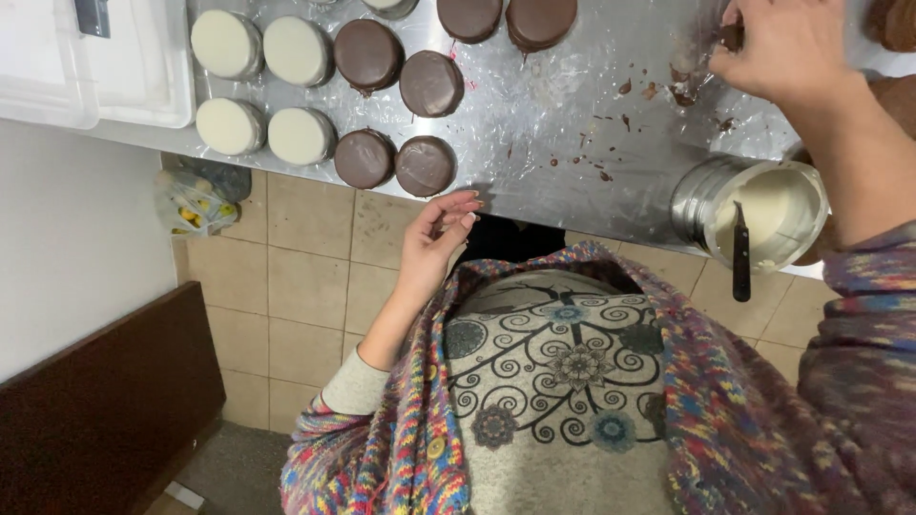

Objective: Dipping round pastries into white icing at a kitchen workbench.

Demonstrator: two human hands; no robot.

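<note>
My left hand (434, 238) hangs just below the table's front edge, fingers loosely curled and apart, holding nothing; the nearest thing is a dark chocolate-coated round (426, 165). My right hand (778, 48) is up at the far right over the foil-covered table (544, 105), fingertips pinched on a small dark chocolate piece (730, 36). Rows of coated rounds lie on the foil: white ones (227, 44) at left, dark ones (368, 54) beside them.
A metal pot of white coating (763, 212) with a dark-handled utensil (741, 253) stands at the table's front right edge. Chocolate crumbs (611, 119) dot the foil. A white plastic box (95, 62) sits at left. Tiled floor (305, 277), a bag (196, 200) and dark furniture (95, 410) lie below.
</note>
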